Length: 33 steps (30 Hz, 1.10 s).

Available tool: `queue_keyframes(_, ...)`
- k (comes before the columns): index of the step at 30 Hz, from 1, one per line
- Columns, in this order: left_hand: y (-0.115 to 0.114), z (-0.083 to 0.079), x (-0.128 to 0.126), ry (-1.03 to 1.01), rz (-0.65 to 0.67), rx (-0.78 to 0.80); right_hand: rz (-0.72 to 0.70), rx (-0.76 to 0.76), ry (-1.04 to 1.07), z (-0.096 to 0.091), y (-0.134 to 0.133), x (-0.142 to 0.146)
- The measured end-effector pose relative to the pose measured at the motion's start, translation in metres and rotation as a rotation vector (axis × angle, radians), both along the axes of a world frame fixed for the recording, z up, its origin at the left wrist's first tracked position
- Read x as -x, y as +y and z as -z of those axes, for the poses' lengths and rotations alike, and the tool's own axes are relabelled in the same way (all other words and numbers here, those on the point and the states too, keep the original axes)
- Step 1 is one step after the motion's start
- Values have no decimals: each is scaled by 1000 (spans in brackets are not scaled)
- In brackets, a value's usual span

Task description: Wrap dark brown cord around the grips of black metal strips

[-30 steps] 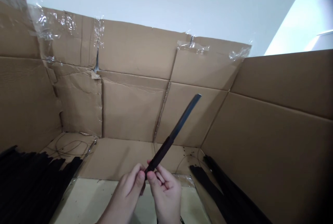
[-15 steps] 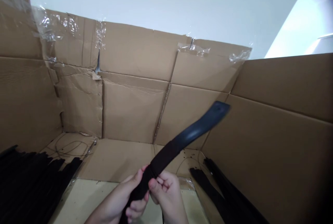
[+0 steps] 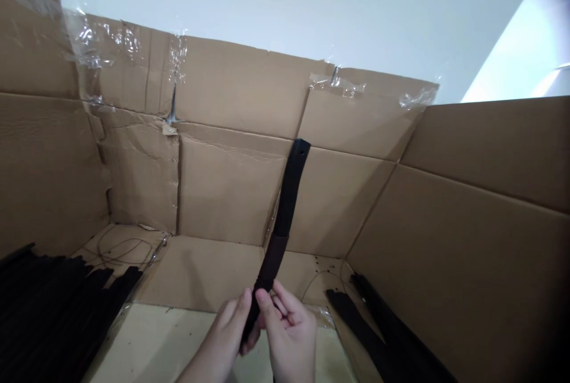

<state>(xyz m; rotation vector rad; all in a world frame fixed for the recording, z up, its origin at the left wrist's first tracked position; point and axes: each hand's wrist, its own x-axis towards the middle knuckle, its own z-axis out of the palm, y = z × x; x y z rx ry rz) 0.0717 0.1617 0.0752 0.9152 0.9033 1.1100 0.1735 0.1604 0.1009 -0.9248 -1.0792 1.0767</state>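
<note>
the left hand [image 3: 218, 335] and right hand [image 3: 289, 329] hold the lower end of a black strip [image 3: 287, 205], which rises nearly upright toward 12 o'clock. a pile of black strips [image 3: 48, 306] lies at 8 o'clock, a smaller pile [image 3: 369, 323] at 4 o'clock, within taped cardboard walls [image 3: 236, 187].

cardboard floor [image 3: 200, 276] | black strips [image 3: 48, 306] left and right (thin wire [image 3: 120, 246] too)

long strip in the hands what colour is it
The long, flexible black strip is black, with a dark brownish lower section; it shows best in the head view.
</note>
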Motion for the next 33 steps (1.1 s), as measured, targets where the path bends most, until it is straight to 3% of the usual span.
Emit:
queue_keyframes(1, -1, -1, 0, 25, -64, 13, -25, -12, -15, 0, 0, -1)
queue_keyframes(2, -3, -2, 1, 37, -42, 62, -97, -22, -42, 0, 0, -2)
queue_keyframes(4, -5, -6, 4, 12, 224, 201, -248, -30, -114, -1, 0, -5)
queue_keyframes(5, -5, -7, 5, 2, 350, 235, -275, -26, -140, -1, -1, -6)
queue_keyframes(6, -6, -8, 5, 9, 395, 220, -257, -17, -154, -1, -1, -6)
queue_keyframes(7, -6, -8, 4, 40, 339, 148, -207, -8, -156, -1, -2, -5)
queue_keyframes(9, -7, -7, 3, 144, 64, -77, -94, -14, -135, -1, -3, -1)
queue_keyframes(11, -8, -5, 3, 195, -92, -169, -107, -48, -114, -1, -3, 2)
queue_keyframes(14, -10, -5, 9, 71, 145, 33, -270, -41, -112, -2, -3, 1)
queue_keyframes(16, -11, -8, 12, 49, 232, 61, -260, -11, -96, -2, -1, -1)
queue_keyframes(20, -13, -10, 11, 299, -106, -270, -24, -68, -23, 1, 3, -2)
queue_keyframes(21, -13, -10, 10, 294, -112, -265, -55, -89, -35, 1, 3, -3)
queue_keyframes(23, -13, -8, 8, 160, 63, -97, -187, -124, -94, 0, 3, -4)
queue_keyframes(25, -11, -5, 5, 25, 226, 49, -224, -120, -148, -2, 2, -5)
queue_keyframes(26, -10, -4, 4, 20, 208, 42, -182, -107, -158, -2, 2, -4)
queue_keyframes(28, -7, -3, 3, 110, 17, -89, -62, -84, -152, -3, 1, -2)
queue_keyframes(30, -7, -3, 4, 166, -95, -141, -59, -71, -123, -4, 1, 0)
queue_keyframes(33, -9, -4, 9, 33, 138, 16, -251, -18, -90, -2, 0, 1)
